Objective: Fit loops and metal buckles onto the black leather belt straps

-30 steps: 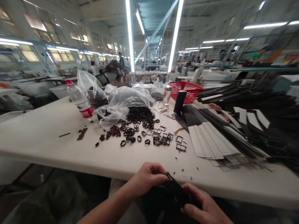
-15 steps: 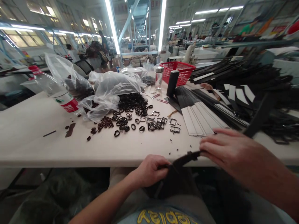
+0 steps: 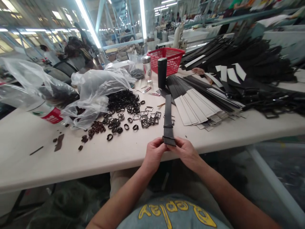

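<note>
A black belt strap (image 3: 168, 111) points away from me over the table's front edge, with a buckle at its near end and a loop band around it a little farther up. My left hand (image 3: 154, 151) pinches the buckle end from the left. From the right, my right hand (image 3: 185, 150) grips the same end, its fingertips close to those of my left hand. Metal buckles (image 3: 151, 120) lie just left of the strap, and black loops (image 3: 124, 101) are heaped beyond them. White-backed strap pieces (image 3: 194, 106) are fanned out on the right.
Brown loops (image 3: 97, 128), plastic bags (image 3: 100, 84) and a lying bottle (image 3: 51, 115) are on the left. Behind stand a glass jar (image 3: 147, 71), a black cylinder (image 3: 162, 73) and a red basket (image 3: 170, 60). Dark straps (image 3: 252, 60) pile up at the right. People are in the background.
My right hand has moved left and down to the buckle end, beside my left hand. The strap now points away from me. The view has turned to the right and down.
</note>
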`<state>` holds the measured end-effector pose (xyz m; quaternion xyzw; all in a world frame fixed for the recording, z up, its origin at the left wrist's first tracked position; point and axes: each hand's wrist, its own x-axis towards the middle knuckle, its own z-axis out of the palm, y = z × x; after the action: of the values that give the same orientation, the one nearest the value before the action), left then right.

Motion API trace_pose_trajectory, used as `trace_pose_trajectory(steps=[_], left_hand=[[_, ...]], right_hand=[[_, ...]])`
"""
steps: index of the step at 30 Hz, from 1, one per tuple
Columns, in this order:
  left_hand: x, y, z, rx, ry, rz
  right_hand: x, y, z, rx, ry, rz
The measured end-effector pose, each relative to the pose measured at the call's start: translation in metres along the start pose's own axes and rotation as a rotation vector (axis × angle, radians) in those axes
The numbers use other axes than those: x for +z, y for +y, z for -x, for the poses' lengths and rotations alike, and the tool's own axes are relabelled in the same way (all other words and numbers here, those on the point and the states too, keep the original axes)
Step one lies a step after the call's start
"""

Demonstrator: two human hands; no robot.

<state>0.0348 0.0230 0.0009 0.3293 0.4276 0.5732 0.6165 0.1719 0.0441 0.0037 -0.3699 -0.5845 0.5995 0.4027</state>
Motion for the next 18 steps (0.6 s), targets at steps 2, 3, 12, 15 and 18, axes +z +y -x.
trace_pose_trajectory(steps=[2,3,12,15,18], left_hand=[[0.004,-0.005,0.001,0.002,-0.007,0.015],[0.006,-0.007,0.001,0.002,-0.012,0.023],[0.021,-0.014,-0.01,-0.062,-0.014,0.094],[0.024,-0.015,-0.012,-0.091,-0.025,0.072],[0.013,-0.008,-0.018,-0.066,-0.149,-0.111]], right_hand=[[0.007,0.005,0.0,0.027,0.088,-0.136],[0.01,0.006,0.0,0.037,0.13,-0.193],[0.018,-0.003,-0.01,0.106,0.387,-0.486],[0.011,-0.002,-0.015,0.104,0.422,-0.426],[-0.002,0.004,-0.021,0.052,0.45,-0.306]])
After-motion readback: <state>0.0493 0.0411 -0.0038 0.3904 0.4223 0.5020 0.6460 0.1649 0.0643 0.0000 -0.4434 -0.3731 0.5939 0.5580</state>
